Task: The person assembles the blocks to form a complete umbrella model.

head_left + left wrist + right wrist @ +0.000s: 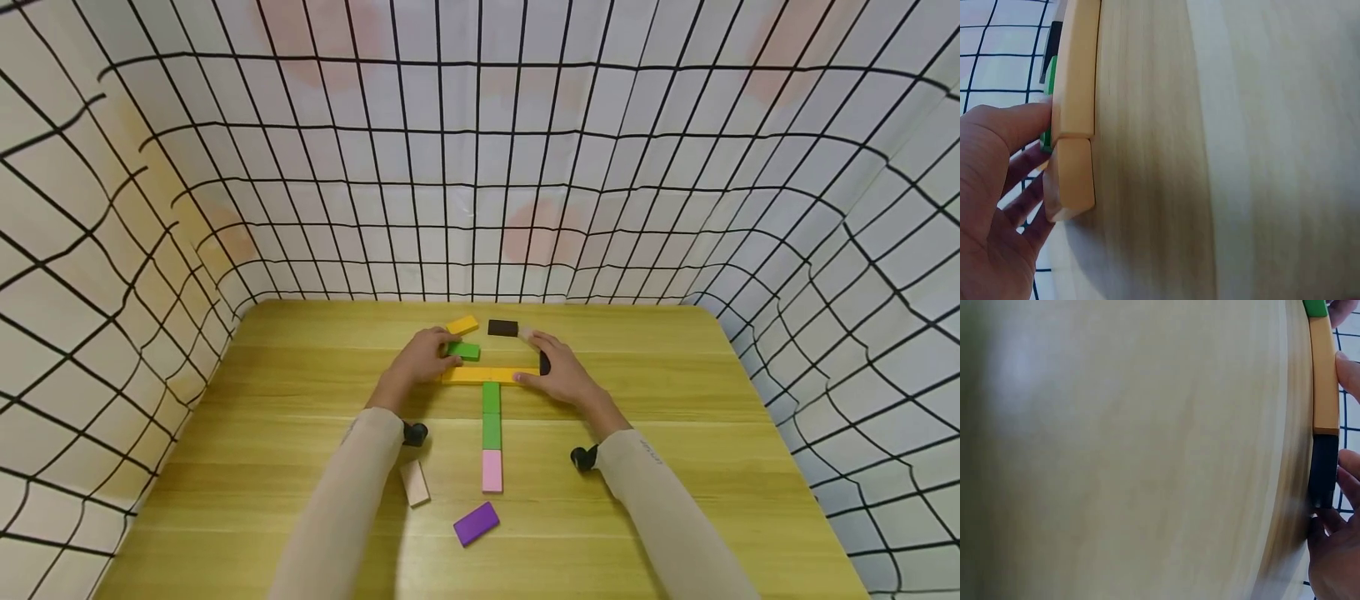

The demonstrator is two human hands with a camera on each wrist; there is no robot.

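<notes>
A row of orange blocks (480, 376) lies across the table, meeting a column of green blocks (491, 432) and a pink block (492, 472). At the row's left end is my left hand (425, 357), its thumb touching an orange block (1075, 69) and its other fingers behind the end piece (1072, 175). A loose green block (465, 352) is beside those fingers. My right hand (561, 371) rests around the right end, thumb against the orange; its fingers touch a black block (1324, 470) lined up with the orange block (1325, 375). The palm partly hides that black block in the head view.
Behind the row lie a yellow block (462, 325), another black block (502, 327) and a pale block (526, 332) near my right fingertips. Nearer me are a beige block (415, 483) and a purple block (476, 524). Black netting (472, 225) surrounds the wooden table (675, 400).
</notes>
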